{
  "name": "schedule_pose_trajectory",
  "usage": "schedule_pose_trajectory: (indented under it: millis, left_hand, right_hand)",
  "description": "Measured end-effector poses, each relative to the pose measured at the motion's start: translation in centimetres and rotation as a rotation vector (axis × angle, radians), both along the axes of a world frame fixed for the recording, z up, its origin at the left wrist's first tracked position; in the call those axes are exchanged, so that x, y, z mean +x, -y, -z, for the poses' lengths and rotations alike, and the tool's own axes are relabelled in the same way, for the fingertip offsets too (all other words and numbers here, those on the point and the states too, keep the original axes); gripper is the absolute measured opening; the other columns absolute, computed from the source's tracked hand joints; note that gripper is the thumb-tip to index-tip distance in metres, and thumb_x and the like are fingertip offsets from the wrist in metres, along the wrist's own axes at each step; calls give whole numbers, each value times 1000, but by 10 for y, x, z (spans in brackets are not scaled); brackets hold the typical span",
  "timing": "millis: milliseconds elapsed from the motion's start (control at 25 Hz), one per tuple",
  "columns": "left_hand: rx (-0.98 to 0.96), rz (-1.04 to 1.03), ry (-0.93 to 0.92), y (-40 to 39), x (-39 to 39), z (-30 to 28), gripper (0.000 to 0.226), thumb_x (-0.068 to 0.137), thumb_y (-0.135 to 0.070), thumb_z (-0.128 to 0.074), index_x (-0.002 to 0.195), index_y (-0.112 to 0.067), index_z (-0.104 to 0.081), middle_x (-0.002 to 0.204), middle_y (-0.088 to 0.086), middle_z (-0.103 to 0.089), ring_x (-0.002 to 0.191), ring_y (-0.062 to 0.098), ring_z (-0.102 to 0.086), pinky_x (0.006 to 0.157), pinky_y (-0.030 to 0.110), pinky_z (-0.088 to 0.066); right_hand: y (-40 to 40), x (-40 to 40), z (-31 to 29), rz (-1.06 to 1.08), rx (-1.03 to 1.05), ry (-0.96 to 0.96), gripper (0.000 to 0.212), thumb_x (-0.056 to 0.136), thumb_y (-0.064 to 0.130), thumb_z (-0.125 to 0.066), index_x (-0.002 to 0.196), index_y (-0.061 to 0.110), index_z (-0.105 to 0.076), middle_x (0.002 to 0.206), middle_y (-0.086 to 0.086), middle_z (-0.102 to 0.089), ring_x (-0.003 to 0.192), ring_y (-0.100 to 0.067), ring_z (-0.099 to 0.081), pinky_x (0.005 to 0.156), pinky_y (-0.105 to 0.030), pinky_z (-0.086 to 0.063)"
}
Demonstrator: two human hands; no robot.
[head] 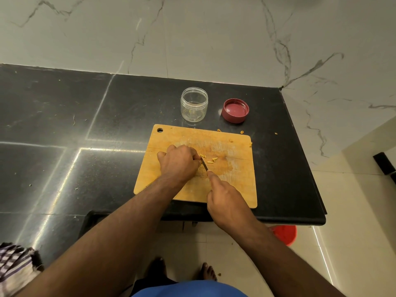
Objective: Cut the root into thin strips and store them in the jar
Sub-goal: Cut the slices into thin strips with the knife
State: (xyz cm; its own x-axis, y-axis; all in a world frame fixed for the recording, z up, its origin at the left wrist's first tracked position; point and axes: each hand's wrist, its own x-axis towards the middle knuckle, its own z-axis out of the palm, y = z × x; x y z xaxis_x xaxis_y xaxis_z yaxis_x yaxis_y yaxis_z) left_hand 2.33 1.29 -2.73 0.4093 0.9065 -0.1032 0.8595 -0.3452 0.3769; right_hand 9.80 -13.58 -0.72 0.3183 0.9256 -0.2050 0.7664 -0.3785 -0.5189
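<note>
Looking down from the head cam: both hands work over a wooden cutting board (225, 185) on a black stone counter (64, 116). Left hand (177, 162) sits knuckles-up on the board, fingers curled down at the blade; whatever root it pins is hidden under the fingers, so can't confirm what it grasps. Right hand (225, 202) is wrapped around the handle of a knife (204, 163), index finger laid along the spine, blade tip angled toward the left fingertips. Cut yellow root pieces (209, 159) lie on the board just right of the blade; a few stray bits (231, 140) sit near the board's far right edge and on the counter beyond it. Clear jar (194, 105) stands upright and uncapped just behind the board, apart from it; contents hard to read, maybe a few scraps at the bottom. Maroon lid (235, 110) lies upside down on the counter right of the jar, not touching it. Red bucket (285, 233) on the floor under the counter edge. Striped cloth (15, 266) at lower left.
</note>
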Motion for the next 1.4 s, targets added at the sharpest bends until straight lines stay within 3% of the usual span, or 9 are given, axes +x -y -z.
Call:
schedule_pose_trajectory:
  millis: [200, 360, 520, 600, 840, 1080, 1240, 1400]
  left_hand:
    - [7, -7, -14, 0, 1, -1, 19, 94, -43, -59, 101, -34, -75, 99, -12, -69, 108, 18, -50, 86, 43, -32]
    - [-9, 0, -14, 0, 0, -1, 17, 95, -41, -60, 101, -34, -75, 101, -13, -69, 109, 18, -49, 88, 45, -32]
    - [-44, 29, -20, -2, -4, -11, 21, 98, -34, -58, 111, -36, -74, 113, -14, -69, 115, 19, -46, 90, 45, -30]
    - [-58, 13, 11, -8, -11, -18, 25, 100, -26, -55, 115, -37, -73, 119, -14, -68, 118, 19, -47, 89, 43, -30]
    - [-98, -72, 169, -21, -47, -11, 27, 98, -15, -57, 114, -30, -73, 125, -7, -69, 109, 17, -62, 88, 37, -55]
    - [-165, -81, 252, -18, -64, -4, 28, 98, -16, -61, 124, -23, -69, 137, 2, -58, 119, 23, -58, 95, 39, -55]
    - [-127, -43, 230, -15, -62, -5, 30, 100, -15, -56, 125, -20, -70, 136, 2, -58, 122, 22, -54, 98, 35, -49]
    - [-68, 17, 164, -15, -61, -2, 28, 97, -27, -58, 122, -26, -71, 133, -2, -60, 122, 22, -51, 100, 42, -49]
  right_hand:
    - [3, 1, 2, -5, -16, -19, 55, 102, 19, -35, 155, 24, -21, 110, -2, -57, 93, -17, -55, 77, -34, -49]
    - [32, -1, 1, 10, 31, -86, 54, 103, 22, -37, 155, 27, -24, 108, 4, -53, 93, -10, -52, 77, -25, -40]
    - [39, 6, 1, 111, 101, -127, 52, 103, 22, -37, 154, 29, -26, 112, 5, -55, 89, -6, -54, 69, -20, -39]
    - [38, 8, 1, 116, 117, -120, 52, 103, 22, -38, 154, 29, -26, 119, 4, -56, 91, -5, -53, 72, -19, -40]
    - [18, -7, 14, -2, 75, -63, 55, 104, 23, -36, 156, 28, -19, 124, -1, -54, 93, -11, -49, 79, -24, -40]
    - [39, 1, 14, 194, 120, -82, 54, 104, 20, -38, 156, 24, -22, 129, -3, -54, 93, -10, -51, 84, -26, -49]
    - [17, -8, 14, 100, 126, -77, 55, 103, 20, -37, 156, 26, -22, 128, -3, -54, 96, -14, -54, 85, -30, -48]
    - [5, -9, 21, 103, 63, -38, 54, 104, 22, -35, 155, 26, -21, 125, -5, -55, 97, -18, -56, 82, -33, -49]
